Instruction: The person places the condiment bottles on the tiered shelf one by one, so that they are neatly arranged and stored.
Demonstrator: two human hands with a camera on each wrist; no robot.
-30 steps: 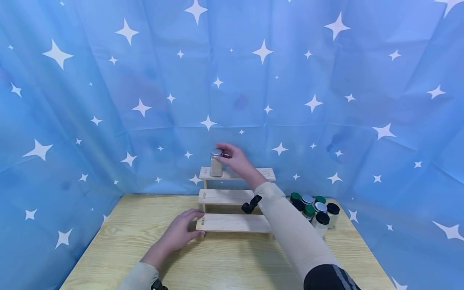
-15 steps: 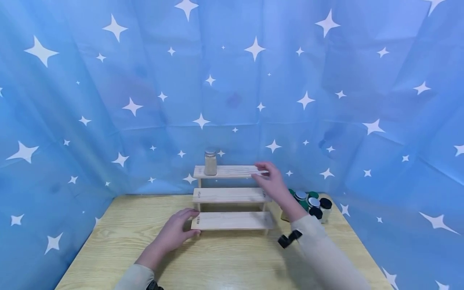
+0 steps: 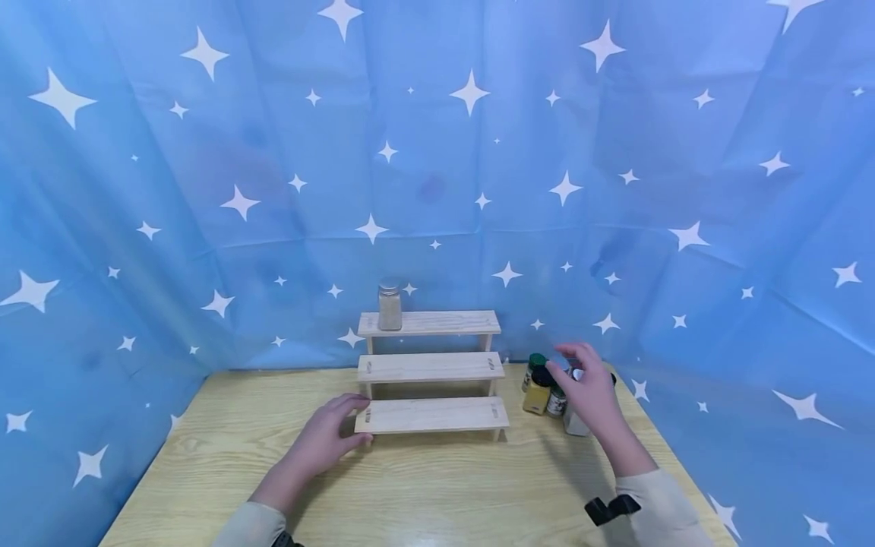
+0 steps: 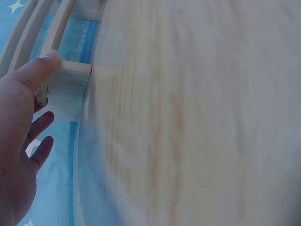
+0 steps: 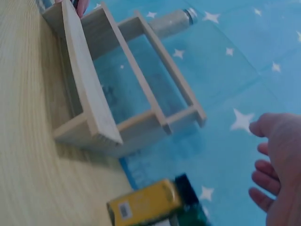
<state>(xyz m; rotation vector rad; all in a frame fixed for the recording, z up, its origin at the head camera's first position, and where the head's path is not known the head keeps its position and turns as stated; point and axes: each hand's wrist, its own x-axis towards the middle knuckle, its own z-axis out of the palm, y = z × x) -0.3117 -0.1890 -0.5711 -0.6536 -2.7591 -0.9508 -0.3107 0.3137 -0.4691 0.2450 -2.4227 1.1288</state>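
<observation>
A three-tier wooden shelf rack (image 3: pixel 431 415) stands toward the back of the table. My left hand (image 3: pixel 321 437) holds the left end of its lowest board, thumb and forefinger around the edge in the left wrist view, the other fingers apart from it. A clear jar (image 3: pixel 390 310) with a silver lid and pale contents sits upright at the left of the top board. My right hand (image 3: pixel 593 395) hovers over a cluster of spice jars right of the rack, fingers parted, nothing held. Among them are a yellow-filled jar (image 3: pixel 536 397) with a black lid and a green-lidded jar (image 3: pixel 537 360); the hand hides others.
The wooden table (image 3: pixel 424 494) extends in front of the rack. A blue star-patterned curtain (image 3: pixel 437 190) hangs close behind the rack and along both sides.
My right hand has let go of the silver-lidded jar on the top board and moved right and down to the jar cluster. My left hand stays at the rack; the head view has shifted slightly.
</observation>
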